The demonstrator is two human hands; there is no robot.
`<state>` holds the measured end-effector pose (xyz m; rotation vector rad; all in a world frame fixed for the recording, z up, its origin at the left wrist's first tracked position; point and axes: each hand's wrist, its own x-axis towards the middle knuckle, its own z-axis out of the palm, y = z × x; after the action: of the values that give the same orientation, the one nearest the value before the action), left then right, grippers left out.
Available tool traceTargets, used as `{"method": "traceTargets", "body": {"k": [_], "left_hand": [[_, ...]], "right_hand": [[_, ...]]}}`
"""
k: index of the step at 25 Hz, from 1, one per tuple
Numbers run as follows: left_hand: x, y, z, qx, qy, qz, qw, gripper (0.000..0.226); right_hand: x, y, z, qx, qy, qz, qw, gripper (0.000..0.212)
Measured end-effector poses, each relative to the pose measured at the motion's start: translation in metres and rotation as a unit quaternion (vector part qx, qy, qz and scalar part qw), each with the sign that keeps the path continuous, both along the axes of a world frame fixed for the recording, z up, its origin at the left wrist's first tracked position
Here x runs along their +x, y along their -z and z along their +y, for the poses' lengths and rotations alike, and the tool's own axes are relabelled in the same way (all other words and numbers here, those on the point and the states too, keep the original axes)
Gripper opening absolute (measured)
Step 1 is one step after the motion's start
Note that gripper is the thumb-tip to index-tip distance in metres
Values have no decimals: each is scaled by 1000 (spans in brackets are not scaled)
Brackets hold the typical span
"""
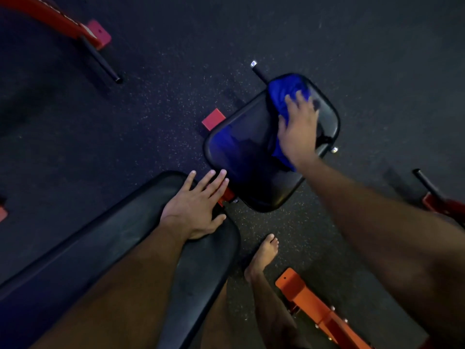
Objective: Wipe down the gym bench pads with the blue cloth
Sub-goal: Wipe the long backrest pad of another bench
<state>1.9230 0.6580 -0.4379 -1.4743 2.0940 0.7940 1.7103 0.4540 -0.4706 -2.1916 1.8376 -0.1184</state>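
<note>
right hand (298, 132) presses the blue cloth (283, 96) flat on the seat pad (241, 142).
left hand (198, 205) rests spread and released on the back pad (100, 248).

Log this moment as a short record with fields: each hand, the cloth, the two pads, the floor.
right hand: right hand pressed flat on the crumpled blue cloth, fingers spread
left hand: left hand resting flat on the long black back pad, fingers straight
cloth: on the far part of the small black seat pad
pads: separate, with an orange frame joint between them
floor: dark speckled rubber floor; a bare foot stands on it
</note>
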Motion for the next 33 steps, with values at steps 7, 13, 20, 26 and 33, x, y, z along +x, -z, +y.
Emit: {"method": "traceTargets", "body": {"k": [7, 13, 20, 26, 33], "left_hand": [[-1, -1, -2, 6, 0, -6, 1000, 84], [0, 2, 0, 14, 2, -9, 1000, 84], [1, -1, -2, 19, 4, -6, 1000, 84], [-14, -58, 3, 59, -160, 78, 982, 74], [-80, -216, 70, 2, -232, 291, 928, 106]], "right_hand": [[80, 7, 3, 28, -290, 20, 956, 50], [-30, 1, -51, 10, 3, -5, 1000, 48], [27, -14, 91, 111, -226, -12, 968, 61], [-53, -132, 145, 288, -181, -107, 934, 48], [-124, -313, 203, 275, -177, -160, 931, 43]]}}
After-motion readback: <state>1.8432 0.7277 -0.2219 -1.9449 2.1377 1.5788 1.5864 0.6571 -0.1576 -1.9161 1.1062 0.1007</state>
